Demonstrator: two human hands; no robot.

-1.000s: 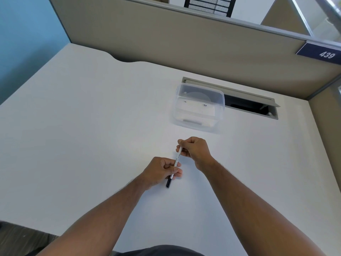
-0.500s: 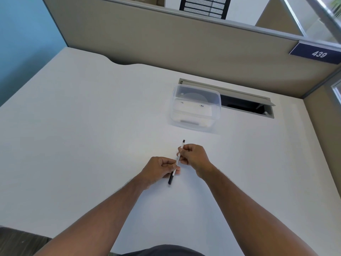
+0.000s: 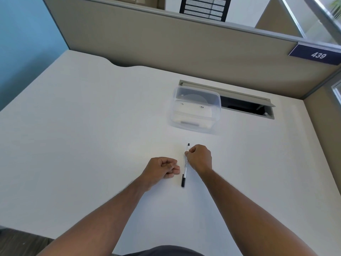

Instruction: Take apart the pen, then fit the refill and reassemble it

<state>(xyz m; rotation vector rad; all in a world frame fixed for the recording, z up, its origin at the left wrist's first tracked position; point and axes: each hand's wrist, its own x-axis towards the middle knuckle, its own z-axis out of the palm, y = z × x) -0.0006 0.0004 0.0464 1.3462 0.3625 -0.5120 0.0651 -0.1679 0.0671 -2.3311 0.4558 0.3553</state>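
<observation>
The slim white plastic pen with a black cap (image 3: 185,165) lies near the front middle of the white laminate worktop (image 3: 77,137), long axis running away from the person, black cap at the near end. The right hand (image 3: 200,157) is pinched on the upper white barrel; whether the pen rests fully on the surface or is tilted up cannot be told. The left hand (image 3: 162,169) sits just beside the pen, loosely curled with fingers together, holding nothing visible and clear of the pen.

Handling, as judged: the pen is light, stiff and smooth — liable to roll or slip between fingertips. Take hold at two points: the barrel in one hand, the black cap or end plug in the other. A clear lidded plastic container (image 3: 196,109) stands well beyond.
</observation>
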